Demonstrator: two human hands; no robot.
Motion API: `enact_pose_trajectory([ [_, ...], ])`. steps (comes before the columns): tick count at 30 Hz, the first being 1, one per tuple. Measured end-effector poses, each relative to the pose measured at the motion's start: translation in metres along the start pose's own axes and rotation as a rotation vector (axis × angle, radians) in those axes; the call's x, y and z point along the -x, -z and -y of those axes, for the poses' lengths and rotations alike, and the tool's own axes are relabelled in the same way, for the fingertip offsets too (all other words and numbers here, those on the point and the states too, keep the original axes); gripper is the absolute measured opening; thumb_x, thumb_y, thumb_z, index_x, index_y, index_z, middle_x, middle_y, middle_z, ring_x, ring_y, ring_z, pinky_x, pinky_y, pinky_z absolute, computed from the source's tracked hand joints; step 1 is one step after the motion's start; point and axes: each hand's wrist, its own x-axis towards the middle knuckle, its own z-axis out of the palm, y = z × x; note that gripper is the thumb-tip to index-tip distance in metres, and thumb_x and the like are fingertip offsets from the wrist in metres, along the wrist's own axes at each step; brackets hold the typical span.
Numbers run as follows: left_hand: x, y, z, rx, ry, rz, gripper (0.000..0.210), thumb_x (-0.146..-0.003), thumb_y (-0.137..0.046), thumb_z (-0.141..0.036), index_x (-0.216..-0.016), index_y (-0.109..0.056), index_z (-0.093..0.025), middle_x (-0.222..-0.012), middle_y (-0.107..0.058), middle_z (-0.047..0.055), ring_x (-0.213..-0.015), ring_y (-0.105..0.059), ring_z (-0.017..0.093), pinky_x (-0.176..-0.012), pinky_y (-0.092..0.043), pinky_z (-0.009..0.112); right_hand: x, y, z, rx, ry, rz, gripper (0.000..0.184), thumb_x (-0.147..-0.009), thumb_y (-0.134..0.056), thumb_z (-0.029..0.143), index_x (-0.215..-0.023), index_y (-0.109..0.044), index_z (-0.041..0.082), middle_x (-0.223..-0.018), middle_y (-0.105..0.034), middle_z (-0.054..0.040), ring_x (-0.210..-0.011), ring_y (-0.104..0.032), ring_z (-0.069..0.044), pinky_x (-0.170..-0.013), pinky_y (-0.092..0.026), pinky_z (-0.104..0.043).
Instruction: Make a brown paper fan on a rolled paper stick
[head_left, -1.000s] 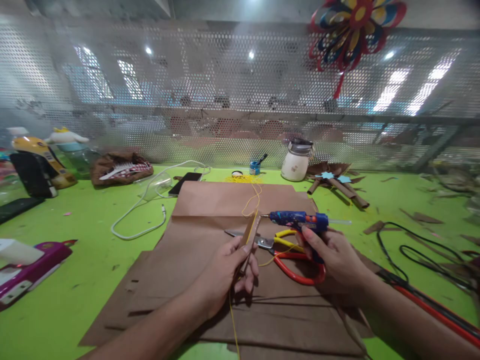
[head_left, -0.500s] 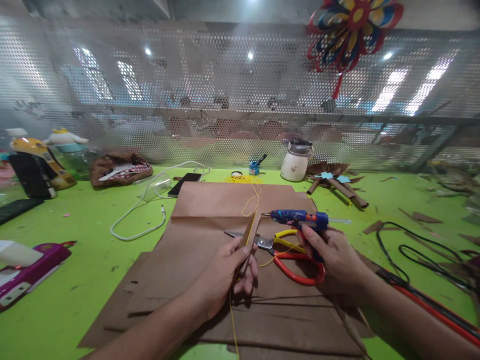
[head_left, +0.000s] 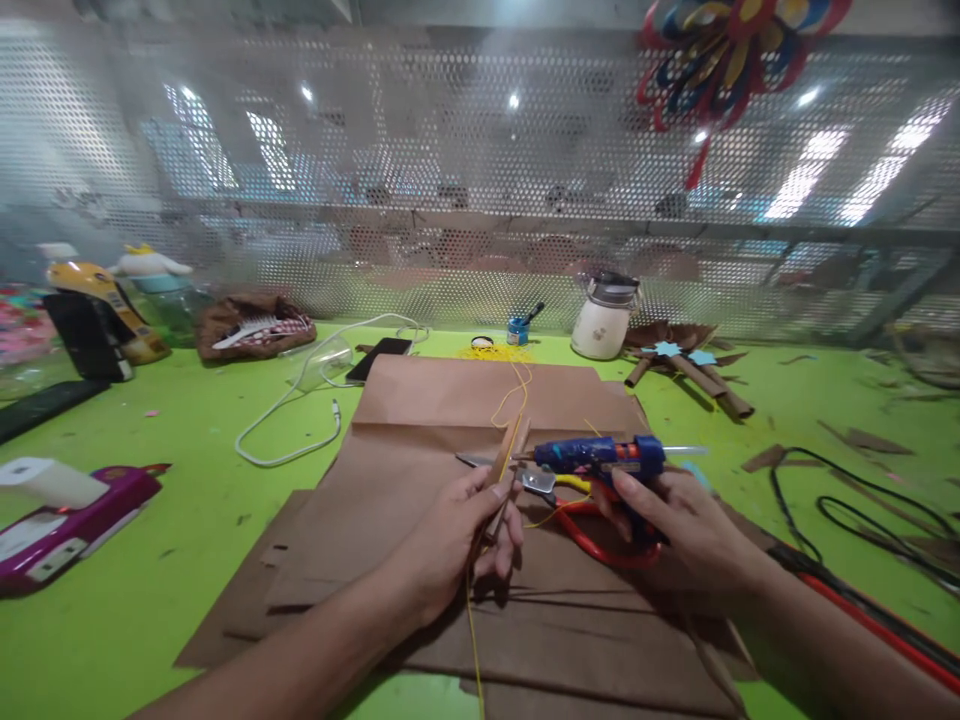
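Observation:
My left hand is closed on a narrow folded strip of brown paper, which tilts up and away from me. A thin yellow string runs along the strip, trails below the hand and loops out beyond its far end. In my right hand is a blue hot glue gun with a clear glue stick out of its back. Its nozzle points left, at or very near the strip. Beneath the gun lie scissors with red and yellow handles, partly hidden by my hands.
Stacked brown paper sheets lie under my hands on the green table. A purple power strip and white cable are at left. Behind stand a blue bottle and white jar; black cable lies right.
The glue gun has come lower along the strip, its nozzle shifting from the strip's upper end toward my left fingers. My left hand keeps its hold. The whole view has shifted slightly.

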Motion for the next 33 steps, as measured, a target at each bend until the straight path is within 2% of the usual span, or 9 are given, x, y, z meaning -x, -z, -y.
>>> enact_pose_trajectory([
  [3,0.001,-0.001,-0.001,0.022,0.016,-0.003,0.021,-0.083,-0.052,-0.036,-0.09,-0.046,-0.017,-0.062,-0.058,-0.002,-0.037,-0.048,0.006,-0.034,-0.019,0.016,-0.001,-0.001,-0.002,-0.016,-0.012,0.032,0.048,-0.085,-0.041,0.055,-0.067,-0.056,0.014,-0.055,-0.051,-0.0017,-0.053,-0.047,-0.012,-0.05,-0.035,-0.023],
  [11,0.004,-0.003,-0.003,0.03,-0.005,-0.012,0.018,-0.085,-0.047,-0.032,-0.093,-0.047,-0.016,-0.062,-0.057,0.0,-0.037,-0.047,0.006,-0.033,-0.016,0.017,-0.003,-0.002,0.002,-0.034,-0.005,0.016,0.046,-0.086,-0.041,0.053,-0.067,-0.056,0.014,-0.053,-0.049,0.0002,-0.049,-0.043,-0.01,-0.047,-0.032,-0.023],
  [24,0.004,-0.004,-0.002,0.009,0.045,0.005,0.02,-0.084,-0.05,-0.034,-0.092,-0.047,-0.016,-0.062,-0.057,-0.001,-0.037,-0.047,0.006,-0.034,-0.017,0.016,-0.008,0.002,-0.018,-0.195,-0.006,-0.108,0.039,-0.086,-0.047,0.048,-0.071,-0.057,0.014,-0.058,-0.053,-0.0013,-0.054,-0.047,-0.011,-0.05,-0.034,-0.023],
  [33,0.005,-0.006,-0.002,0.013,0.026,0.008,0.016,-0.086,-0.046,-0.031,-0.09,-0.046,-0.015,-0.06,-0.057,0.0,-0.036,-0.047,0.006,-0.033,-0.015,0.016,-0.011,0.006,-0.017,-0.235,-0.009,-0.144,0.038,-0.085,-0.049,0.048,-0.071,-0.057,0.013,-0.06,-0.053,-0.0017,-0.054,-0.046,-0.011,-0.051,-0.034,-0.023],
])
